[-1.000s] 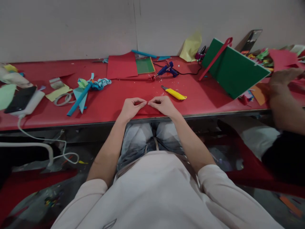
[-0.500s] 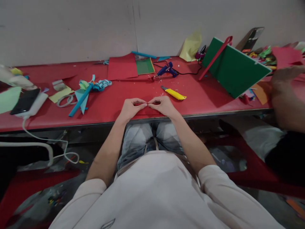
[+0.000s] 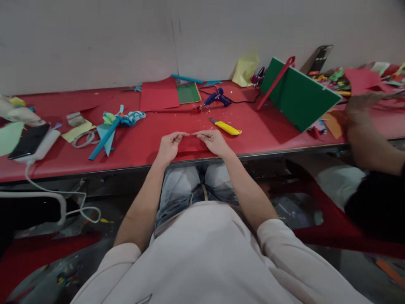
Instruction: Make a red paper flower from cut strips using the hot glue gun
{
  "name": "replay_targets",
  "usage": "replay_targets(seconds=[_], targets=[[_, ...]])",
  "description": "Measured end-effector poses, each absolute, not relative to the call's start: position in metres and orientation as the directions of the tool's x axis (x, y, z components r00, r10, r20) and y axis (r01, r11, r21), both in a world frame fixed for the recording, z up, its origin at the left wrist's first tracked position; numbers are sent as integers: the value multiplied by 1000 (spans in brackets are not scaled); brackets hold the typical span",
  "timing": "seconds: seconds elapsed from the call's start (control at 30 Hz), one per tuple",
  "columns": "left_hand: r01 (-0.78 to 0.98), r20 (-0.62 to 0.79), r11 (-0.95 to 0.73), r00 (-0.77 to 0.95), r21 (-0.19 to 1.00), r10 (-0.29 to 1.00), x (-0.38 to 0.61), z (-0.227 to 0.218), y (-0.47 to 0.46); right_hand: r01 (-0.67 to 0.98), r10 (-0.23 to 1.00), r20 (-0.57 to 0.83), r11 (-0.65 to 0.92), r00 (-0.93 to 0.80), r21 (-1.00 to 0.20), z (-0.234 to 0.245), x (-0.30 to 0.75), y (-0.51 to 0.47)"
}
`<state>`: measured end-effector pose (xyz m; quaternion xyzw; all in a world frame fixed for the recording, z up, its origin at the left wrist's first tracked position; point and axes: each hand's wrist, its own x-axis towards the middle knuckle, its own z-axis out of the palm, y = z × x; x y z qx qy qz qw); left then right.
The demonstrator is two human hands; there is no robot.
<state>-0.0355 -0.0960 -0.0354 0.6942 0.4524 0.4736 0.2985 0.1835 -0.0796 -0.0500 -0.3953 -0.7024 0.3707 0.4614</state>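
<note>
Red paper [image 3: 191, 145]: a small piece at the near edge of the tabletop [image 3: 126, 147], its far edge pinched by the left hand [image 3: 168, 147] and right hand [image 3: 214, 142]. Each grip is closed on it, and the fingertips almost meet. A knife [image 3: 227, 127] lies just beyond the right grip. Likely risk: an uneven pull between the grips tears the paper or skews its fold.

Yellow cutter [image 3: 225, 127], glue gun [image 3: 216, 97], green board [image 3: 297, 94]
</note>
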Motion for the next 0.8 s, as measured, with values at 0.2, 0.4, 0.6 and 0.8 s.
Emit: replay_targets(seconds=[0.2, 0.4, 0.6, 0.8], targets=[[240, 342, -358, 109, 902, 933, -38, -33, -101, 193, 895, 375, 423, -240, -885, -48, 187, -82], [157, 356, -420, 322, 894, 877, -34, -24, -110, 53, 900, 402, 416, -169, -908, -53, 188, -77], [131, 357, -407, 292, 904, 887, -32, -25, -115, 62, 925, 318, 337, -208, -939, -52, 187, -79], [164, 283, -298, 110, 940, 953, -28, -29, -113, 33, 874, 324, 359, -363, -933, -36, 190, -92]])
